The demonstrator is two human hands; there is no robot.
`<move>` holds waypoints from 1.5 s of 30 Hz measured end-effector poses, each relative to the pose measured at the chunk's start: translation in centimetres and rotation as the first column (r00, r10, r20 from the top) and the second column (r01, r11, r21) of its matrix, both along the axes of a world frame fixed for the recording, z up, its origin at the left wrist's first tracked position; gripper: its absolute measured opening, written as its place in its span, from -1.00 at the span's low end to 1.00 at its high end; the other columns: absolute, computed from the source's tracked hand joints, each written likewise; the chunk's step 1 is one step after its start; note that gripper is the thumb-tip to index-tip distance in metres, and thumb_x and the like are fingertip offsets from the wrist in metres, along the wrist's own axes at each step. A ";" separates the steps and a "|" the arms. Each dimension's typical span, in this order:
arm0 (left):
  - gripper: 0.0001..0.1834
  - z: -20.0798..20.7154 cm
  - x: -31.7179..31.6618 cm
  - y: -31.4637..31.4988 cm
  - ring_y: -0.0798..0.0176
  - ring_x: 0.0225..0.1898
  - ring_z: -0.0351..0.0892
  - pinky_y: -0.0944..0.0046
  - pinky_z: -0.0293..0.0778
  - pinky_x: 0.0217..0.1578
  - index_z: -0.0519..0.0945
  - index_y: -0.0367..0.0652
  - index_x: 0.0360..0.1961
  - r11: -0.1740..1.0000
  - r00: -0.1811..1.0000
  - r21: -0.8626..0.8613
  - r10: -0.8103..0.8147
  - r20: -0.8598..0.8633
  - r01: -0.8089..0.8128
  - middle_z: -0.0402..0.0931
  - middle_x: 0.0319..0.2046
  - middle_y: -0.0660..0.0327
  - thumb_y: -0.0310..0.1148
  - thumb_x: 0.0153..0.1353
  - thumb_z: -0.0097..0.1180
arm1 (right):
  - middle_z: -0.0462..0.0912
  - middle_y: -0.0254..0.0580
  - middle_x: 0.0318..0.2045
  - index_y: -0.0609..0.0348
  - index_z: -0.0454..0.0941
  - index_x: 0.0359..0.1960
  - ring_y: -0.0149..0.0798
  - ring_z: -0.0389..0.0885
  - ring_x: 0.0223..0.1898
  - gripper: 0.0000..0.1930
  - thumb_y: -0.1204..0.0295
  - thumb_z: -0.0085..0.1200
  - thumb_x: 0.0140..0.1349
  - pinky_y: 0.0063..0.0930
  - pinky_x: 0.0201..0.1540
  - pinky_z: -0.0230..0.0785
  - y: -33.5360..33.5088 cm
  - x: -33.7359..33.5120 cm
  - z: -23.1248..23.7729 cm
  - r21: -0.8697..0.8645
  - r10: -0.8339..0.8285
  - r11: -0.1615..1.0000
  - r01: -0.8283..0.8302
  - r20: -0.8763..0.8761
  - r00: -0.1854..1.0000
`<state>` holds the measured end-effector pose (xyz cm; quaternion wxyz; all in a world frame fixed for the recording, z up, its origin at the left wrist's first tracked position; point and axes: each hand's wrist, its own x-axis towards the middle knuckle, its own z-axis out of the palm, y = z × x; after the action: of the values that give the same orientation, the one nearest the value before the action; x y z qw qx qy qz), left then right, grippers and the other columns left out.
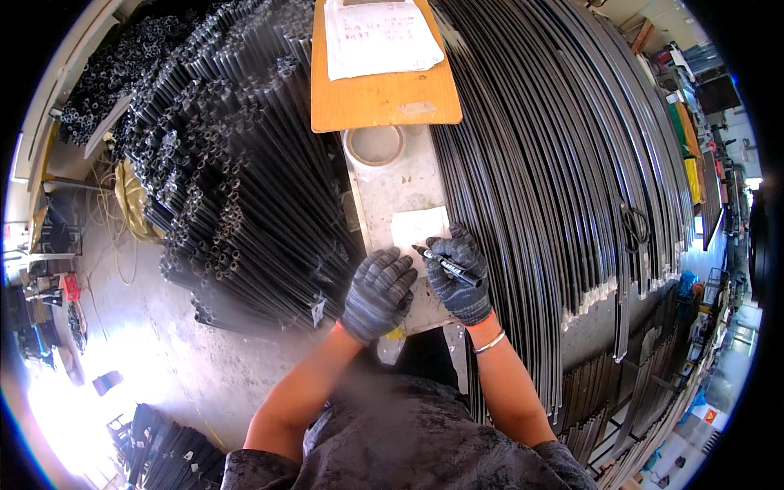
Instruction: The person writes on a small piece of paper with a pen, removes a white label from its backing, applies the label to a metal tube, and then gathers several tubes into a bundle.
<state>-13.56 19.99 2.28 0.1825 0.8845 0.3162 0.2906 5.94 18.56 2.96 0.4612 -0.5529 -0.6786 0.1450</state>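
Observation:
My right hand (459,282), in a dark grey knitted glove, grips a black marker pen (447,265). The pen slants up and left, its tip at a small white sheet of paper (420,222). Any marks on that sheet are too faint to make out. Beside its lower left edge lies my left hand (380,292), gloved alike, its fingers stretched out and empty. Under both hands and the paper is a narrow, stained whitish board (400,188). Farther up the board sits a roll of tape (376,162).
A wooden board (384,106) with a stack of written sheets (380,41) stands at the far end. Bundled black tubes (269,180) fill the left side. Long dark metal bars (539,163) lie on the right, with black-handled scissors (634,229) on them. Concrete floor (188,343) shows lower left.

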 end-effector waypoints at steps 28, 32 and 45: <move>-0.57 -0.2 0.2 0.0 -0.03 0.12 0.44 -0.06 0.33 0.19 0.62 -0.21 -0.15 1.000 1.000 0.017 0.016 0.009 -0.017 0.53 0.00 0.08 -0.38 -0.15 0.20 | 0.66 -0.20 -0.37 0.10 0.49 -0.29 -0.16 0.67 -0.28 -0.85 0.47 0.21 0.15 -0.17 0.19 0.39 0.3 0.0 0.5 0.008 0.013 1.000 -0.015 0.192 0.981; -0.56 -0.1 0.1 0.1 -0.07 0.10 0.46 -0.09 0.37 0.15 0.61 -0.20 -0.12 1.000 0.999 0.022 -0.002 0.034 0.001 0.53 -0.02 0.07 -0.39 -0.13 0.20 | 0.67 -0.20 -0.36 0.09 0.50 -0.30 -0.15 0.68 -0.26 -0.84 0.47 0.23 0.13 -0.17 0.20 0.38 0.3 0.0 1.1 0.036 0.015 0.999 -0.021 0.146 0.989; -0.53 -0.4 -0.1 -0.1 -0.08 0.13 0.44 -0.11 0.32 0.17 0.57 -0.16 -0.03 1.000 1.000 -0.021 0.003 0.024 -0.003 0.51 0.06 0.07 -0.39 -0.08 0.20 | 0.65 -0.22 -0.36 0.09 0.54 -0.29 -0.18 0.65 -0.24 -0.86 0.42 0.19 0.13 -0.19 0.21 0.36 0.0 0.1 1.2 -0.026 0.022 0.999 -0.020 0.092 0.995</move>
<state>-13.61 19.87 1.89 0.1953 0.8784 0.3185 0.2979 6.06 18.51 4.16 0.4209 -0.5575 -0.7032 0.1326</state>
